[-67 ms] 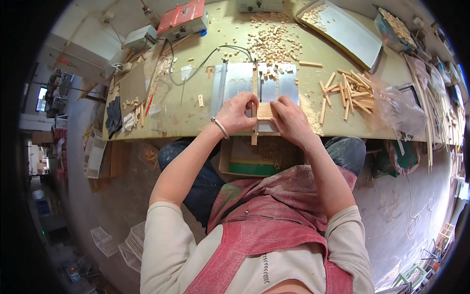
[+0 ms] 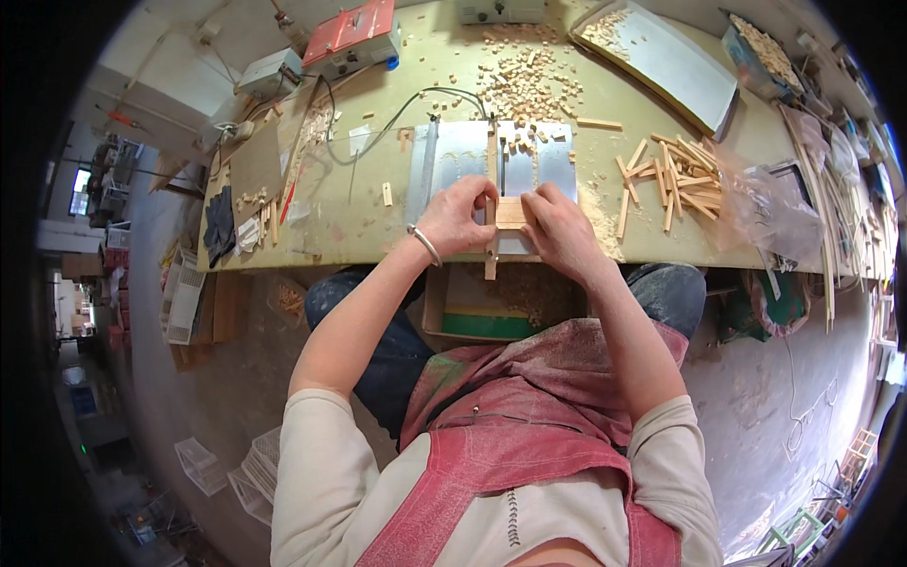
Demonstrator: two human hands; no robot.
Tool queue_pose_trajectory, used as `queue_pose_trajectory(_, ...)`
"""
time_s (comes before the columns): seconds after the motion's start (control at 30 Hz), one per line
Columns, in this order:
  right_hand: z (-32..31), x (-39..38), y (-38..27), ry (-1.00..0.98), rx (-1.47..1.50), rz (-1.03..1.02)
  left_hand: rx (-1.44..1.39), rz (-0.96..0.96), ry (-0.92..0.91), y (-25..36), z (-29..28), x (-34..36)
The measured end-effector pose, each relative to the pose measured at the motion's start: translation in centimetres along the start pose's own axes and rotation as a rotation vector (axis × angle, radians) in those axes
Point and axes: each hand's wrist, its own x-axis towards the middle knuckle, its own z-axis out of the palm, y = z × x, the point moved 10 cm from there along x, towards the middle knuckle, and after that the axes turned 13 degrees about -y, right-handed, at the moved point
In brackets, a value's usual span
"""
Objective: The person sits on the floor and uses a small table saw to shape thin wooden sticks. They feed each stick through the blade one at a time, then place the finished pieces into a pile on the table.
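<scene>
Between my hands a short bundle of pale wooden strips [image 2: 512,214] lies crosswise on a metal plate [image 2: 449,146], beside a narrow upright-running wooden strip [image 2: 490,266]. My left hand [image 2: 455,217] has curled fingers and thumb closed at the bundle's left end, by that strip. My right hand [image 2: 559,231] grips the bundle's right end with bent fingers. Behind it runs a dark slot [image 2: 504,175] in the plate, with several small cut wooden blocks [image 2: 517,142] lying around its far end. Exactly what my left fingertips touch is partly hidden.
Small cubes [image 2: 529,76] spread at the back. Loose sticks [image 2: 680,180] and plastic wrap [image 2: 775,217] lie right, a large tray [image 2: 661,71] behind them. A red-lidded box [image 2: 350,38], cables [image 2: 397,113] and dark gloves [image 2: 219,227] are left. The bench [image 2: 340,217] edge crosses above my knees.
</scene>
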Motion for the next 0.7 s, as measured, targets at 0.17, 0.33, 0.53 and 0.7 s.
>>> queue_pose_trajectory(0.17,0.0,0.9,0.4,-0.014,-0.026,0.025,-0.023,0.002,0.01,-0.3,-0.5,0.5)
queue_pose_trajectory(0.33,-0.3,1.7,0.8,-0.004,-0.026,0.045,-0.048,0.017,0.029,-0.8,-0.9,1.3)
queue_pose_trajectory(0.53,-0.2,2.7,1.6,-0.004,-0.043,0.053,-0.061,-0.007,0.057,-1.3,-1.4,1.8)
queue_pose_trajectory(0.7,-0.8,3.5,1.9,-0.006,-0.044,0.092,-0.035,0.01,0.088,-1.7,-2.1,2.8)
